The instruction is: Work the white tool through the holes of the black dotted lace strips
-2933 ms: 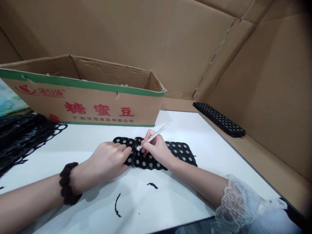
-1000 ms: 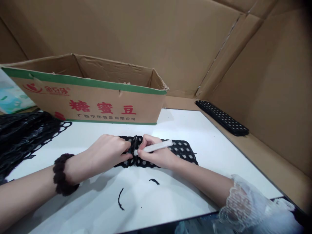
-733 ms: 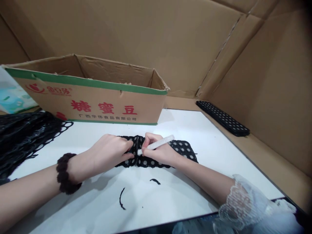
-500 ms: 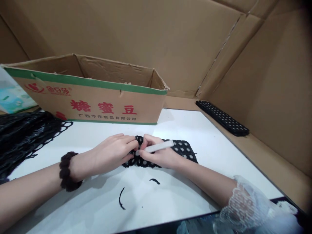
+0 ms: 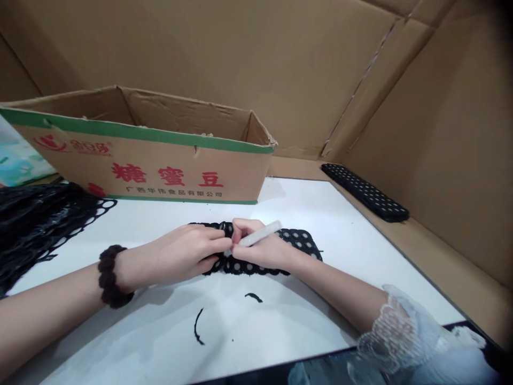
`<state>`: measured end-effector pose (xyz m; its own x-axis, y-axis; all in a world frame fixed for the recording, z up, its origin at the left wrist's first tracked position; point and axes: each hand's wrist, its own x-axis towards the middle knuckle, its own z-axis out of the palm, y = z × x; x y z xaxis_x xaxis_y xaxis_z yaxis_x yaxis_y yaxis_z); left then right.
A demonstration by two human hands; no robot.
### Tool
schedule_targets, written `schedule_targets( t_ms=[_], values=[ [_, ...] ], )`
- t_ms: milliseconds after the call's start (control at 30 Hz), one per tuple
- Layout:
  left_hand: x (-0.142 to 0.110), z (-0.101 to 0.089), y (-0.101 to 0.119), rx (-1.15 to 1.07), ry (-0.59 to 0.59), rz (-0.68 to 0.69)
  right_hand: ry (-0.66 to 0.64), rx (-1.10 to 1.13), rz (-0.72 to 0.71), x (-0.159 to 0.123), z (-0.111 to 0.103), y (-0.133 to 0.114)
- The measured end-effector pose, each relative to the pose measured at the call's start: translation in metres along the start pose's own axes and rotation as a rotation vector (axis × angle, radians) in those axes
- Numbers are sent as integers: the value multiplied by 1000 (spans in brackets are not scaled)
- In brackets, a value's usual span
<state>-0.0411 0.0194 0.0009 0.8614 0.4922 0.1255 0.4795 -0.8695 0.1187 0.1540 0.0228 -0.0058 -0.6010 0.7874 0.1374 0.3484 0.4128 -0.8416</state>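
A flat black piece with rows of pale round holes (image 5: 300,241) lies on the white tabletop beneath both hands. My left hand (image 5: 196,247) rests over its left part, fingers bent and closed on it near a crosswise seam or gap. In my right hand (image 5: 264,248) is a slim whitish pen-like tool (image 5: 262,233), held like a pen and slanting up to the right. Its tip meets the black piece beside my left fingertips, though the exact contact is hidden. Two thin curved black scraps, one of them a longer sliver (image 5: 197,326), lie in front of my hands.
An open cardboard box (image 5: 168,166) with a green rim and red lettering stands behind my hands. At the left is a pile of black holed strips (image 5: 44,224). Similar dotted black pieces (image 5: 364,192) are stacked at the right, against cardboard walls (image 5: 436,149).
My left fingers have shifted slightly right, closer to the right hand's fingertips. The whitish tool is tilted a bit more steeply. The whole view has moved slightly.
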Motion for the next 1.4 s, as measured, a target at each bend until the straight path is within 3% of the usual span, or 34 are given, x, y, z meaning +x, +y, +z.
schedule_targets(
  t_ms=[233,433,767,1100,1233,1400],
  values=[
    [-2,-10,-3,-94,-40,14,-6,-32,2,0,-1,-1],
    [-1,-6,-11,-169,-45,15,-15,44,-3,-1,-2,2],
    [-2,-8,-9,-176,-68,-86,74,111,36,-7,6,1],
    [-6,-8,4,67,-46,-167,162,208,106,-5,9,4],
    [-6,-11,7,258,44,-121,184,242,107,-5,10,6],
    [-9,1,4,381,188,-8,247,315,108,-4,14,13]
  ],
)
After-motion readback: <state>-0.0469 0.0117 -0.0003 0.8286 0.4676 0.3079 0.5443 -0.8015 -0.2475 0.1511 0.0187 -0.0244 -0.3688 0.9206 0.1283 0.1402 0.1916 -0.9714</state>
